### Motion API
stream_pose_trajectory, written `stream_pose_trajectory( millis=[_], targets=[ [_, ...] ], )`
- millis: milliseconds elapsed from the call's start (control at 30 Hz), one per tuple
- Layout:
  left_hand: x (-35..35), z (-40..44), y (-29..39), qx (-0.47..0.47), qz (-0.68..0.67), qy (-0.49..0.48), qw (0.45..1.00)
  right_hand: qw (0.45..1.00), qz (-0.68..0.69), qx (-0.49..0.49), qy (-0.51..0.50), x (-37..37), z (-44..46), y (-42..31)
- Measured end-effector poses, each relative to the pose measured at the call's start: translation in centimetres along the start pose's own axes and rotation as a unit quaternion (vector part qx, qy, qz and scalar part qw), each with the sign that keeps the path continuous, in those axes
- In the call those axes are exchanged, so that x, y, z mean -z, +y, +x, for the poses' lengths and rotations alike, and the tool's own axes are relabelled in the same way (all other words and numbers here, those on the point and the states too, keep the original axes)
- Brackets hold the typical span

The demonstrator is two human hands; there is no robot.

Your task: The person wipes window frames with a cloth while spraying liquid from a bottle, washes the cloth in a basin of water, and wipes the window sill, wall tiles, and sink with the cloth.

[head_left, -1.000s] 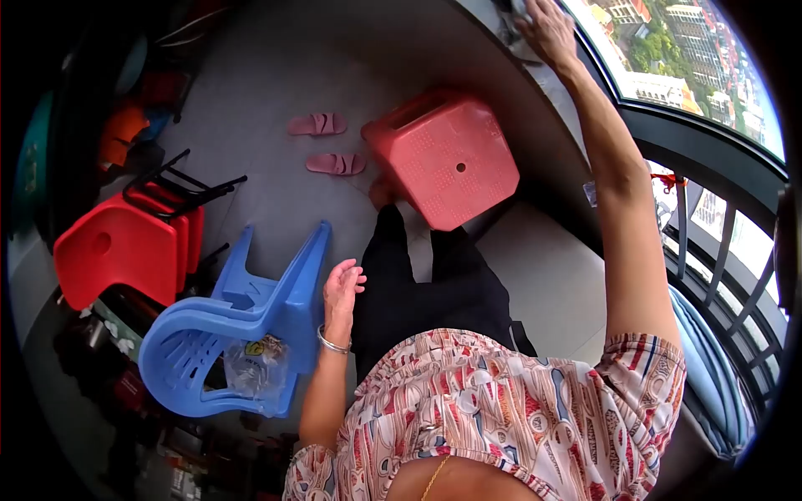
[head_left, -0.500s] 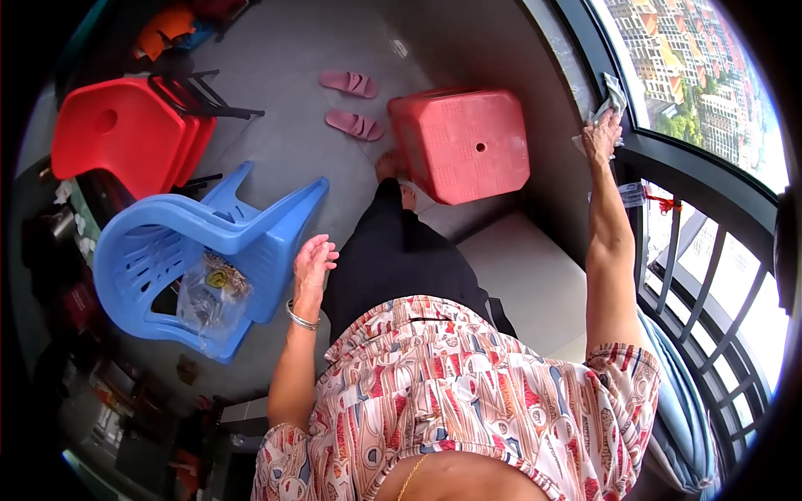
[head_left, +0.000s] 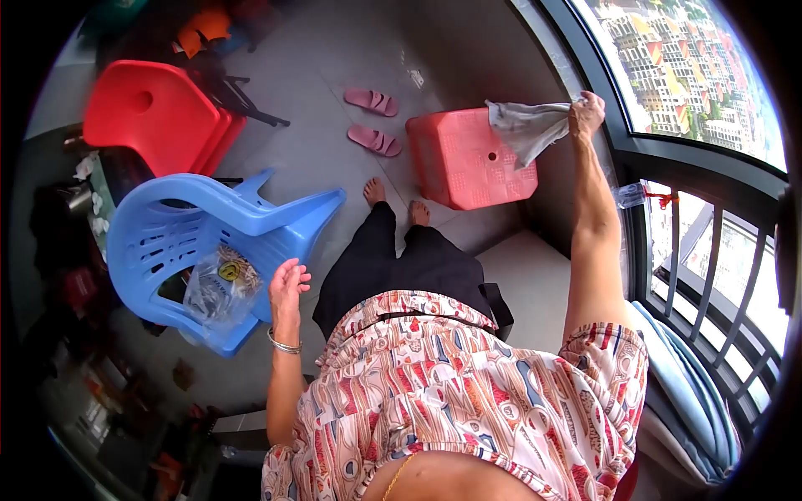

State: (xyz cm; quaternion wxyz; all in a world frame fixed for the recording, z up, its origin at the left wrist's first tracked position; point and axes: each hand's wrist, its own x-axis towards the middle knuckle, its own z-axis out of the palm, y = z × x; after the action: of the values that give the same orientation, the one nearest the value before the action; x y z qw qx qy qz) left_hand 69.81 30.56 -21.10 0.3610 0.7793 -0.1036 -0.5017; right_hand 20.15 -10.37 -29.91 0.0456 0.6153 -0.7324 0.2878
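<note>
My right hand [head_left: 587, 115] is closed on one end of a grey cloth [head_left: 530, 132], beside the window frame. The cloth hangs out to the left, over part of a red plastic stool [head_left: 451, 159]. My left hand [head_left: 288, 282], with a bangle at the wrist, hangs beside my dark trousers with its fingers apart and nothing in it. Close to it stands a blue plastic chair [head_left: 242, 213] with a clear plastic bag [head_left: 219, 288] on its seat.
Pink slippers [head_left: 373, 140] lie on the floor left of the stool. Stacked red chairs [head_left: 150, 108] stand at the upper left. Along the right run a window [head_left: 668, 75], a railing [head_left: 710, 259] and light blue fabric [head_left: 685, 376].
My right hand has come off the window frame, and the cloth, bunched at the frame before, now stretches left over the stool. My left hand has moved slightly down and left.
</note>
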Motion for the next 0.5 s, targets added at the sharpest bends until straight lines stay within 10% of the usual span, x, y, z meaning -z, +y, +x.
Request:
stream_pose_trajectory(
  millis=[167,300,500],
  targets=[
    [4.7,3.5,-1.9,0.052,-0.005,0.033,0.998,0.99,-0.122,-0.014,0.064,1.9,3.4,3.6],
    [4.7,4.9,-1.5,0.069,0.022,-0.005,0.997,0.921,-0.256,-0.021,-0.293,-0.2,2.1,9.6],
    [3.0,5.6,1.0,0.076,0.062,-0.043,0.994,0.94,-0.185,0.009,-0.285,0.7,3.7,11.3]
  ],
)
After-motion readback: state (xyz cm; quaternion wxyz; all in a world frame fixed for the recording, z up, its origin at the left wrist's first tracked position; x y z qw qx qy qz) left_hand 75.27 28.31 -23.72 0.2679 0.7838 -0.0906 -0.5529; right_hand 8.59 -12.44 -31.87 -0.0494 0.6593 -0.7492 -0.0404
